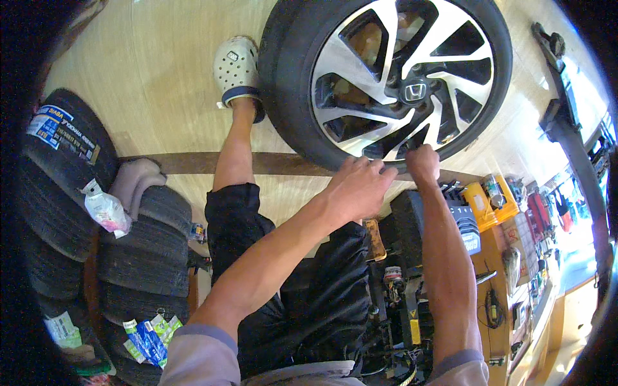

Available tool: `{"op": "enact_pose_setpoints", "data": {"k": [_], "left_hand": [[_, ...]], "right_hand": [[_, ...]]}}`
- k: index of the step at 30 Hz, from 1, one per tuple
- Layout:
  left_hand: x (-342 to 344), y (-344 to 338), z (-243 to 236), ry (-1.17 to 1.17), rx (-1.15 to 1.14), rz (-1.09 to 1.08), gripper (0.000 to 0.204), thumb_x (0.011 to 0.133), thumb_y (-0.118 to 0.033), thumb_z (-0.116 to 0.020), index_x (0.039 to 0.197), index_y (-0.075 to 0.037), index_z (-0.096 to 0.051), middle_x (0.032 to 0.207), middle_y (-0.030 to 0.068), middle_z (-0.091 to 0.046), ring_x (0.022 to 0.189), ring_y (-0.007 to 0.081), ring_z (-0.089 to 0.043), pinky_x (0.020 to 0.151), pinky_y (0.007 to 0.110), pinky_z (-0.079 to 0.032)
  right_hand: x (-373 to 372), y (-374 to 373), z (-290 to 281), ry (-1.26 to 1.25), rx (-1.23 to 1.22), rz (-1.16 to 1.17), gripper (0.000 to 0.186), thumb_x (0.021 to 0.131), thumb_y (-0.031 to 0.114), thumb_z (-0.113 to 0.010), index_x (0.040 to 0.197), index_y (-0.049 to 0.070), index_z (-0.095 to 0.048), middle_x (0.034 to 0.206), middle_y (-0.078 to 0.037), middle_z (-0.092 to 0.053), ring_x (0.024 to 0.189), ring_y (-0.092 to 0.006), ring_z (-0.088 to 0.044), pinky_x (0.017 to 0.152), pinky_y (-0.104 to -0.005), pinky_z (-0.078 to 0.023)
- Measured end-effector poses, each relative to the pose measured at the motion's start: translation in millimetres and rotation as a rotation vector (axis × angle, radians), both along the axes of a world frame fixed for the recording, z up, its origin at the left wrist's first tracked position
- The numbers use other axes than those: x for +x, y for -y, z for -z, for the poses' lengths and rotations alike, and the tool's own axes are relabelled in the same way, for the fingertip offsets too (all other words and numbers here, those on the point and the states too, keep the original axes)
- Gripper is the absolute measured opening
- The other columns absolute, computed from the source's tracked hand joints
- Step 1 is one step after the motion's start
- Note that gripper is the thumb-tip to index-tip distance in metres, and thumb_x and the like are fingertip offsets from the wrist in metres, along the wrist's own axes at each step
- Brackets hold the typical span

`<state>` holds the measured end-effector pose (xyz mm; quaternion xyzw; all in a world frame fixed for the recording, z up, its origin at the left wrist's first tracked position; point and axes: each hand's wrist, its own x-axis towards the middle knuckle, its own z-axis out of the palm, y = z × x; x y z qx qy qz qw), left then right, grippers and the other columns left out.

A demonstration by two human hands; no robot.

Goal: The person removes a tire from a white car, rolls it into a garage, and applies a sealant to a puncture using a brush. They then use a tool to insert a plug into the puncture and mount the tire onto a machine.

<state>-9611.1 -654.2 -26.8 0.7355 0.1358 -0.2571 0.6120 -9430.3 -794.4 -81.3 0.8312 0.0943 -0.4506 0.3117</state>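
A car wheel (473, 96), a black tyre on a silver and black spoked alloy rim, fills the upper middle. My left hand (360, 188) is at the tyre's near edge, its fingers bent over the rubber. Just to the right, my right hand (423, 165) is closed in a fist against the lower part of the rim, beside a spoke. Whatever lies inside that fist is hidden by the fingers. Both forearms reach up from the lower edge.
Stacked black tyres (145, 264) stand at left, with a grey boot-like item (138, 183) and a white packet (106, 209) on them. My foot wears a pale clog (237, 67) beside the wheel. A dark machine (407, 225) and a yellow tray (492, 202) sit at right.
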Motion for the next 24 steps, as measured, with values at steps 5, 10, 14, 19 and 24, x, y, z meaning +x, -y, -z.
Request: {"op": "enact_pose_setpoints", "data": {"k": [5, 10, 14, 19, 24], "left_hand": [[1.2, -1.7, -0.8, 0.024, 0.011, -0.084, 0.043, 0.095, -0.022, -0.061, 0.136, -0.006, -0.061, 0.126, 0.0171, -0.067, 0.114, 0.0379, -0.066, 0.098, 0.053, -0.050], [0.0, -6.2, -1.6, 0.005, 0.039, -0.085, 0.044, 0.094, -0.022, -0.062, 0.135, -0.005, -0.062, 0.121, 0.0178, -0.069, 0.110, 0.0371, -0.069, 0.096, 0.053, -0.052], [3.7, 0.0, -1.2, 0.025, 0.029, -0.102, 0.041, 0.091, -0.019, -0.064, 0.130, -0.005, -0.066, 0.118, 0.0191, -0.070, 0.107, 0.0387, -0.070, 0.094, 0.053, -0.053], [-4.7, 2.2, -0.4, 0.029, 0.055, -0.140, 0.040, 0.093, -0.018, -0.063, 0.131, -0.005, -0.065, 0.118, 0.0189, -0.070, 0.107, 0.0392, -0.070, 0.094, 0.053, -0.053], [1.9, 2.0, -4.5, 0.045, 0.027, -0.127, 0.041, 0.094, -0.018, -0.063, 0.132, -0.005, -0.063, 0.119, 0.0188, -0.070, 0.108, 0.0386, -0.070, 0.094, 0.052, -0.053]], "right_hand": [[-15.5, -10.8, -5.0, -0.085, -0.067, -0.287, 0.027, 0.094, 0.024, -0.066, 0.110, 0.003, -0.071, 0.115, -0.023, -0.075, 0.106, -0.0398, -0.074, 0.091, -0.0497, -0.060], [-7.0, 10.5, -2.9, 0.073, 0.033, 0.117, 0.043, 0.092, 0.037, -0.060, 0.092, -0.003, -0.074, 0.101, -0.026, -0.076, 0.108, -0.0456, -0.071, 0.097, -0.0511, -0.054], [14.5, 42.4, 10.6, 0.013, 0.032, 0.318, 0.047, 0.092, 0.040, -0.055, 0.089, -0.001, -0.077, 0.094, -0.027, -0.076, 0.106, -0.0428, -0.072, 0.098, -0.0486, -0.054], [-10.3, -5.9, -5.1, -0.001, 0.016, 0.043, 0.035, 0.089, 0.029, -0.064, 0.101, -0.003, -0.074, 0.113, -0.031, -0.072, 0.114, -0.0432, -0.070, 0.100, -0.0517, -0.053], [-4.8, 21.4, 4.3, -0.022, 0.027, 0.049, 0.045, 0.091, 0.034, -0.065, 0.108, -0.007, -0.073, 0.116, -0.032, -0.071, 0.116, -0.0483, -0.067, 0.100, -0.0527, -0.053]]}}
